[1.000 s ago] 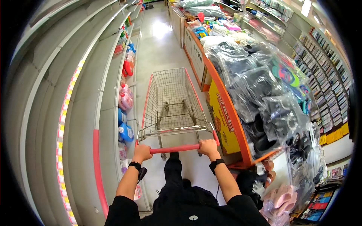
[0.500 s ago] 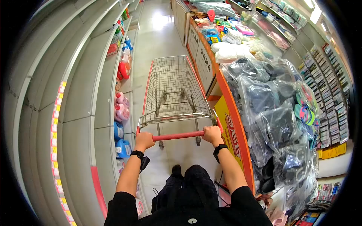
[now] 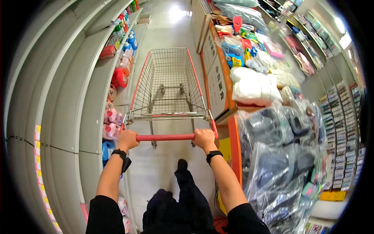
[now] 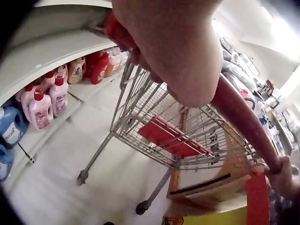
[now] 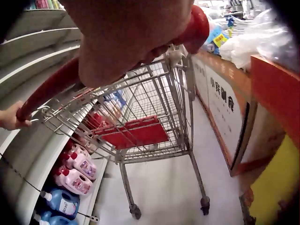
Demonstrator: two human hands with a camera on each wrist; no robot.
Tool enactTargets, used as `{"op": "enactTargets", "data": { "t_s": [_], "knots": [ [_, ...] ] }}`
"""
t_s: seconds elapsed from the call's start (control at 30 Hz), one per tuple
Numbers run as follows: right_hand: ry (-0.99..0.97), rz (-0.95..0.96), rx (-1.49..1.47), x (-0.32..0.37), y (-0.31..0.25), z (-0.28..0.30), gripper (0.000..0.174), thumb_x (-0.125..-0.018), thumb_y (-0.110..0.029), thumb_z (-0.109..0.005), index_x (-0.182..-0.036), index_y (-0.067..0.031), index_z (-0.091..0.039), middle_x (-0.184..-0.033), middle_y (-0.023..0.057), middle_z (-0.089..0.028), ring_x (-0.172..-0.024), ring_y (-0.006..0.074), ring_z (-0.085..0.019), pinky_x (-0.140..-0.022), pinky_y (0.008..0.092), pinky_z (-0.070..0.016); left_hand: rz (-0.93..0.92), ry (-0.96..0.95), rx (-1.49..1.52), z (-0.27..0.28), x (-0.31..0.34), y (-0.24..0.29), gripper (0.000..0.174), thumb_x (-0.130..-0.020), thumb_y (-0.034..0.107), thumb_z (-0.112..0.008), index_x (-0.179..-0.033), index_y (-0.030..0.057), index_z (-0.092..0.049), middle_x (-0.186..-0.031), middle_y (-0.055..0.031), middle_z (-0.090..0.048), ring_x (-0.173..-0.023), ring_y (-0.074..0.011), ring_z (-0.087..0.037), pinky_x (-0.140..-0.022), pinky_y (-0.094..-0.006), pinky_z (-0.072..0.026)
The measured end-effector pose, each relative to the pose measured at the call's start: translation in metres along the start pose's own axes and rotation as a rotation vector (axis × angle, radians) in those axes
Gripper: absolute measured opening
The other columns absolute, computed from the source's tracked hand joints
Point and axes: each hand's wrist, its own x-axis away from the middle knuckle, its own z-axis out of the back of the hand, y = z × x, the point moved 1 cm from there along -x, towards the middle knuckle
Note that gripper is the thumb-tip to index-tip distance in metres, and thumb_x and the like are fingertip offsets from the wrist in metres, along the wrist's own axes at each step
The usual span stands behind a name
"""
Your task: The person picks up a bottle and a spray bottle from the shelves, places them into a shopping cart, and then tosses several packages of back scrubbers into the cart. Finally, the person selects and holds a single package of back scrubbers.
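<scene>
A wire shopping cart (image 3: pixel 167 78) with red trim stands in front of me in the aisle, its basket bare. My left hand (image 3: pixel 127 140) grips the left end of its red handlebar (image 3: pixel 165 137), and my right hand (image 3: pixel 205 139) grips the right end. Both wrists wear black bands. From the left wrist view, the fingers of the left hand (image 4: pixel 173 51) wrap over the bar, while the right hand (image 4: pixel 282 177) shows at the far end. A red panel (image 5: pixel 133 132) hangs on the cart's near side in the right wrist view.
Grey shelving (image 3: pixel 62 101) lines the left, with pink detergent bottles (image 3: pixel 113 124) and blue ones (image 3: pixel 108 151) on its bottom shelf. Orange-edged display bins (image 3: pixel 216 74) border the right, holding bagged shoes (image 3: pixel 272 163) and white bundles (image 3: pixel 255 87). Pale floor (image 3: pixel 167 29) runs ahead between them.
The cart and I have moved forward along the aisle, so the bins and shelves slide back past me. Both hands keep their hold on the handlebar, and my feet have stepped.
</scene>
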Motion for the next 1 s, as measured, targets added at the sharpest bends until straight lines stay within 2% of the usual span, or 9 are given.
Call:
{"op": "enactTargets", "data": {
  "t_s": [0.13, 0.23, 0.33, 0.63, 0.73, 1.0],
  "knots": [
    [0.012, 0.065, -0.017, -0.088, 0.033, -0.011, 0.015, -0.065, -0.025, -0.066, -0.062, -0.0111, -0.059, -0.057, 0.0085, -0.062, -0.052, 0.0276, -0.062, -0.049, 0.0401, -0.0489, 0.042, 0.023, 0.020, 0.006, -0.077, -0.020, 0.018, -0.067, 0.029, -0.063, -0.069, 0.0123, -0.069, -0.066, -0.0122, -0.065, -0.064, -0.0313, -0.064, -0.063, -0.0427, -0.0514],
    [-0.001, 0.075, 0.023, -0.149, 0.051, -0.020, 0.024, -0.062, -0.031, -0.072, -0.062, -0.0114, -0.059, -0.057, 0.0061, -0.060, -0.052, 0.0268, -0.061, -0.050, 0.0378, -0.0488, 0.041, 0.030, -0.001, 0.010, -0.132, -0.039, 0.019, -0.067, 0.029, -0.063, -0.069, 0.0119, -0.069, -0.065, -0.0127, -0.064, -0.064, -0.0317, -0.064, -0.063, -0.0426, -0.0516],
    [0.049, 0.103, 0.024, -0.212, 0.067, -0.023, 0.025, -0.063, -0.032, -0.072, -0.060, -0.0117, -0.058, -0.055, 0.0059, -0.059, -0.051, 0.0268, -0.061, -0.049, 0.0377, -0.0484, 0.052, 0.044, 0.014, 0.021, -0.186, -0.058, 0.018, -0.067, 0.029, -0.063, -0.070, 0.0120, -0.069, -0.066, -0.0130, -0.064, -0.064, -0.0318, -0.064, -0.063, -0.0423, -0.0516],
    [0.078, 0.106, 0.067, -0.403, 0.113, -0.031, 0.016, -0.062, -0.023, -0.067, -0.059, -0.0125, -0.056, -0.052, 0.0078, -0.057, -0.050, 0.0269, -0.059, -0.047, 0.0380, -0.0468, 0.079, 0.027, 0.079, 0.043, -0.364, -0.121, 0.018, -0.067, 0.030, -0.065, -0.071, 0.0121, -0.069, -0.067, -0.0113, -0.065, -0.065, -0.0297, -0.065, -0.061, -0.0415, -0.0513],
    [0.103, 0.128, 0.086, -0.462, 0.130, -0.038, 0.020, -0.063, -0.026, -0.069, -0.060, -0.0115, -0.057, -0.053, 0.0079, -0.057, -0.049, 0.0274, -0.060, -0.046, 0.0379, -0.0475, 0.085, 0.018, 0.091, 0.065, -0.421, -0.140, 0.019, -0.065, 0.029, -0.067, -0.071, 0.0114, -0.070, -0.067, -0.0109, -0.066, -0.065, -0.0294, -0.065, -0.061, -0.0408, -0.0514],
    [0.135, 0.183, 0.115, -0.614, 0.165, -0.051, 0.016, -0.061, -0.022, -0.067, -0.060, -0.0117, -0.055, -0.054, 0.0082, -0.058, -0.050, 0.0278, -0.059, -0.047, 0.0376, -0.0465, 0.082, 0.017, 0.094, 0.096, -0.560, -0.193, 0.020, -0.063, 0.028, -0.069, -0.071, 0.0091, -0.070, -0.067, -0.0108, -0.066, -0.066, -0.0284, -0.066, -0.061, -0.0394, -0.0516]
  ]
}}
